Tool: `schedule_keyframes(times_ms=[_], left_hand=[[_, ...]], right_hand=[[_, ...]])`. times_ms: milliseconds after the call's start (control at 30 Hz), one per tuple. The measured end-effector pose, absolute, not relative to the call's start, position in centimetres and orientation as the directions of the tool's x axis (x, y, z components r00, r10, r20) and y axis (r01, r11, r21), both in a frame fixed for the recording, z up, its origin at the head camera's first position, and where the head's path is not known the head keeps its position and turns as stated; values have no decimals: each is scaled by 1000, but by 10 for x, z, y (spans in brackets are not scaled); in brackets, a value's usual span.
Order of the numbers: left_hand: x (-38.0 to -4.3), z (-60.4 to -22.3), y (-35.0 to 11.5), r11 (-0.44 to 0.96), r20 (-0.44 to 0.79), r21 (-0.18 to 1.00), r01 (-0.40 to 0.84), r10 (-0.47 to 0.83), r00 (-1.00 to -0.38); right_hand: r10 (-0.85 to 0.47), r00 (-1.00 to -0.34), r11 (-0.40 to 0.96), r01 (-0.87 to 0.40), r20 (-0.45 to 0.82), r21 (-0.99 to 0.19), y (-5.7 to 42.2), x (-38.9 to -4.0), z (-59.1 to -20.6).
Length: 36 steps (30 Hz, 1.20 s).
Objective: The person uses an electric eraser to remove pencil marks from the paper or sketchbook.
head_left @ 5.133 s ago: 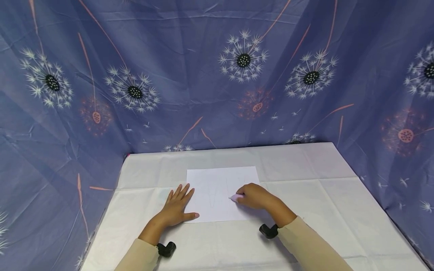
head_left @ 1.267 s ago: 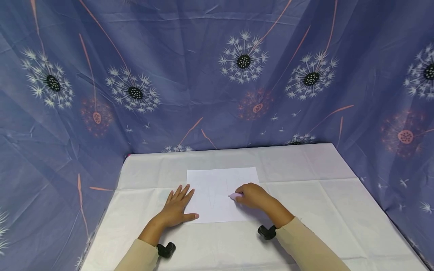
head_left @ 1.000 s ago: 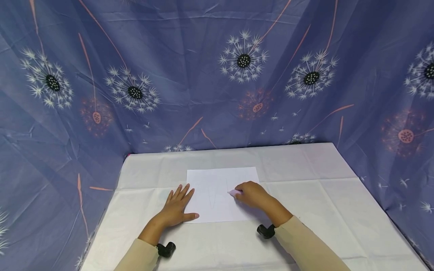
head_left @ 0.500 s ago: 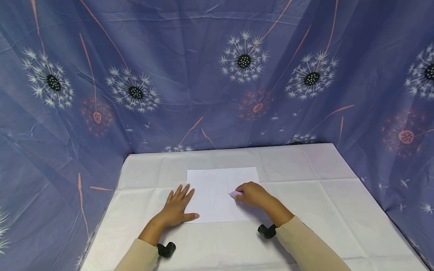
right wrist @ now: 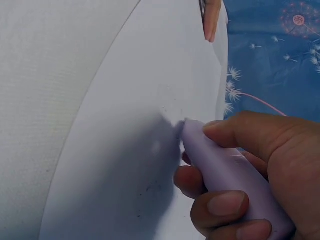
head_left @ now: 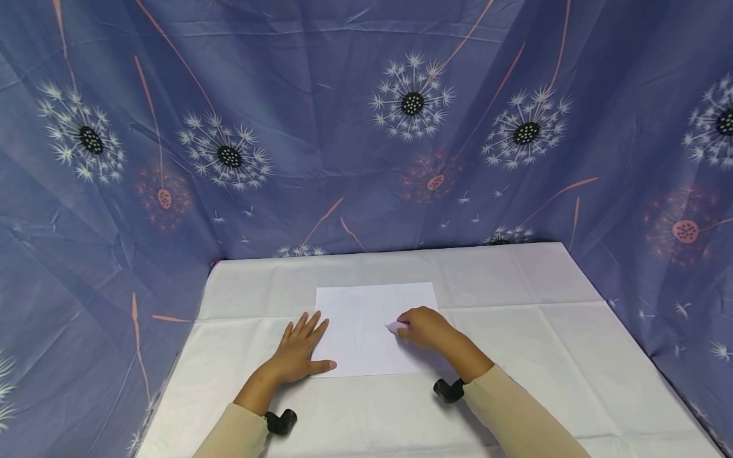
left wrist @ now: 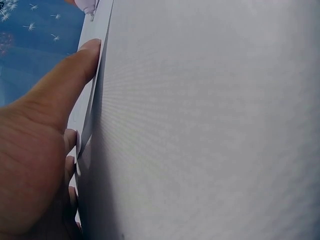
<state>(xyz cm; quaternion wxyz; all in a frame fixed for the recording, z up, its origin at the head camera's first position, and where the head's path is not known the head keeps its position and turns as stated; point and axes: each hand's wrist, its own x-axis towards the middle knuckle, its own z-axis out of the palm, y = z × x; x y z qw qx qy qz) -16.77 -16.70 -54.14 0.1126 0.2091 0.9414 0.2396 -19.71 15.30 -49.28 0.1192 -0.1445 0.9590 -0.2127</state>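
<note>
Blue-violet fabric printed with white and coral dandelions point(head_left: 321, 146) hangs behind and at both sides of a table covered with a creased white cloth point(head_left: 527, 356). Near the middle of that cloth lies a rectangular sheet of plain white paper point(head_left: 343, 302), bearing faint thin lines, one set shaped like a narrow V. At the paper's left side, the person's left hand point(head_left: 298, 350) rests palm down with its fingers spread; the fingertips lie on the left edge, and the thumb reaches out along the near corner. Over the right part of the sheet, the right hand point(head_left: 432, 329) grips a smooth lavender, tapered, pen-like tool point(right wrist: 225, 170), thumb on one side and fingers curled round the other. Its narrow tip points down and leftward at the paper, beside a faint line; whether it touches cannot be told. Small dark specks dot the sheet near the tool in the right wrist view. Beige long sleeves point(head_left: 523, 410) cover both forearms, and a small black device point(head_left: 281, 422) sits at each wrist.
</note>
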Motion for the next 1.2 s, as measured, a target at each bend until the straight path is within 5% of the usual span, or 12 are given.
schedule_keyframes(times_ms=[500, 1200], left_hand=[[-167, -548, -170, 753, -54, 555, 353, 456, -889], [-170, -547, -168, 801, -123, 499, 330, 443, -888]], right_hand=[[-318, -938, 865, -228, -138, -447, 153, -204, -500], [-312, -938, 865, -214, -151, -453, 153, -207, -502]])
